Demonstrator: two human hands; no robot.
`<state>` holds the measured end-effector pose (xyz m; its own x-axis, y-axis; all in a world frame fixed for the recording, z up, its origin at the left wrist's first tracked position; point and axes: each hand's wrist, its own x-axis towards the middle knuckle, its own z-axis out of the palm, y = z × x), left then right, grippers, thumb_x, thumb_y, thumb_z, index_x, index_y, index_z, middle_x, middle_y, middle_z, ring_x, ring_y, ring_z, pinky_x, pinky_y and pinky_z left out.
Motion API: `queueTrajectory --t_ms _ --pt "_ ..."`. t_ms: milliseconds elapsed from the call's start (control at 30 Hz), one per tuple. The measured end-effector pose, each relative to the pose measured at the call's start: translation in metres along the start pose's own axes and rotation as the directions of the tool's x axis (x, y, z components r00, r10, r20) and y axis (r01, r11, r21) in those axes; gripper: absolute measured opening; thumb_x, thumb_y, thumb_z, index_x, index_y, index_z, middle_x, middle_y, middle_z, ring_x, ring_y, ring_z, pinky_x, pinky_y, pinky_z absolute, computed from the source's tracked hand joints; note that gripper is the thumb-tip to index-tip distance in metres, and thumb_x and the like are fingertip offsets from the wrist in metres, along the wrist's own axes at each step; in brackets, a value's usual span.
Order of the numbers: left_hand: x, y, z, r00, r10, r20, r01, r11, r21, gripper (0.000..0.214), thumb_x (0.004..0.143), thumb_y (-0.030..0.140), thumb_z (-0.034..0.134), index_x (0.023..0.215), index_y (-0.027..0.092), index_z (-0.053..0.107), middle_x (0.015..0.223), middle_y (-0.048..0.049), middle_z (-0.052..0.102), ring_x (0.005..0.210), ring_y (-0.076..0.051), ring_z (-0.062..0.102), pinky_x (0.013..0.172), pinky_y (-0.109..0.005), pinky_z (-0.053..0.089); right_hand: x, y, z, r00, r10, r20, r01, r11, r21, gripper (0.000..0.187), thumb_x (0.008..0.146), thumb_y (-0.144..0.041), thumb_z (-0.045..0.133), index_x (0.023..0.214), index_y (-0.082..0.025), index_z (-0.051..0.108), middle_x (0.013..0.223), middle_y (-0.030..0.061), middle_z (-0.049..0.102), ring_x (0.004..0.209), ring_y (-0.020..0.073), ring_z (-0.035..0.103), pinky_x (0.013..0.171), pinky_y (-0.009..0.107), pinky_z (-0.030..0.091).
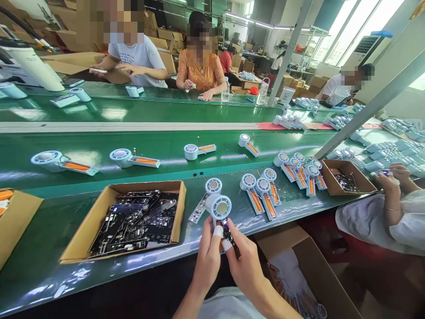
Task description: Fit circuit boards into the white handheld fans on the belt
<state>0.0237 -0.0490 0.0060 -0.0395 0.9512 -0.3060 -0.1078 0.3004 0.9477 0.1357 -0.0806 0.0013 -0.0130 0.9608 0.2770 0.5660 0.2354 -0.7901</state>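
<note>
Just above the bench's near edge, my left hand (209, 250) is closed around the handle of a light-blue handheld fan (220, 206), its round head pointing up. Against the open handle, the fingers of my right hand (247, 257) pinch a dark circuit board (227, 231). White coverings wrap both thumb tips. My fingers hide much of the handle and the board's lower end. Right behind lies another fan (213, 185) with a circuit board (199, 208) showing along its handle. To the left, a cardboard box (182, 212) holds many dark circuit boards (139, 221).
Open-handled fans with orange batteries (263, 186) lie right of my hands; more fans (134, 158) sit on the green belt (159, 137). A co-worker's hands (393, 179) work at the right beside a smaller box (348, 177). Below the bench stands an open carton (318, 274).
</note>
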Motion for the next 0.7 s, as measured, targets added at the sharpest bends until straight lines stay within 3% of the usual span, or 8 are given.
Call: queueTrajectory --t_ms 200,333,467,567,700 --pt "0.002 -0.007 0.011 0.997 0.077 -0.013 -0.077 0.997 -0.011 0.055 0.096 0.052 0.045 0.143 0.023 0.041 0.153 -0.0121 0.048 0.148 -0.026 0.035 0.118 -0.039 0.032 0.007 -0.005 -0.004 0.986 -0.046 0.163 0.111 0.903 -0.416 0.07 0.091 -0.011 0.039 0.16 -0.016 0.026 0.1 0.014 0.073 0.07 0.0225 0.071 0.059 0.029 0.059" --pt "0.007 -0.018 0.014 0.997 0.065 -0.043 -0.067 0.997 -0.045 0.052 0.094 0.053 0.049 0.137 0.023 0.049 0.148 -0.0116 0.054 0.147 -0.028 0.037 0.119 -0.042 0.032 0.012 -0.008 -0.018 0.947 -0.025 0.319 0.183 0.86 -0.476 0.078 0.088 -0.011 0.042 0.162 -0.013 0.015 0.103 0.0135 0.073 0.07 0.0226 0.071 0.057 0.027 0.056" --pt "0.006 -0.029 0.018 0.995 0.074 -0.062 -0.078 0.995 -0.059 0.05 0.093 0.053 0.055 0.133 0.023 0.053 0.141 -0.0125 0.06 0.141 -0.029 0.046 0.115 -0.045 0.037 0.013 -0.009 -0.028 0.911 0.012 0.413 0.236 0.807 -0.542 0.078 0.089 -0.013 0.046 0.161 -0.011 0.016 0.093 0.0107 0.075 0.062 0.0217 0.069 0.052 0.026 0.052" --pt "0.005 -0.031 0.023 0.998 0.054 -0.029 -0.055 0.996 -0.072 0.049 0.092 0.054 0.054 0.13 0.023 0.056 0.133 -0.0132 0.066 0.13 -0.029 0.057 0.111 -0.045 0.042 0.008 -0.003 -0.025 0.926 -0.003 0.377 0.256 0.741 -0.621 0.077 0.088 -0.012 0.048 0.16 -0.008 0.018 0.086 0.0113 0.074 0.064 0.0244 0.069 0.054 0.028 0.054" --pt "0.007 -0.023 0.027 0.996 0.026 0.087 -0.02 0.998 -0.066 0.048 0.092 0.054 0.05 0.126 0.022 0.058 0.121 -0.0123 0.073 0.116 -0.029 0.066 0.106 -0.046 0.046 -0.001 0.012 -0.011 0.973 -0.14 0.185 0.223 0.784 -0.58 0.077 0.091 -0.012 0.042 0.161 -0.01 0.009 0.112 0.0198 0.07 0.091 0.0291 0.07 0.068 0.034 0.06"
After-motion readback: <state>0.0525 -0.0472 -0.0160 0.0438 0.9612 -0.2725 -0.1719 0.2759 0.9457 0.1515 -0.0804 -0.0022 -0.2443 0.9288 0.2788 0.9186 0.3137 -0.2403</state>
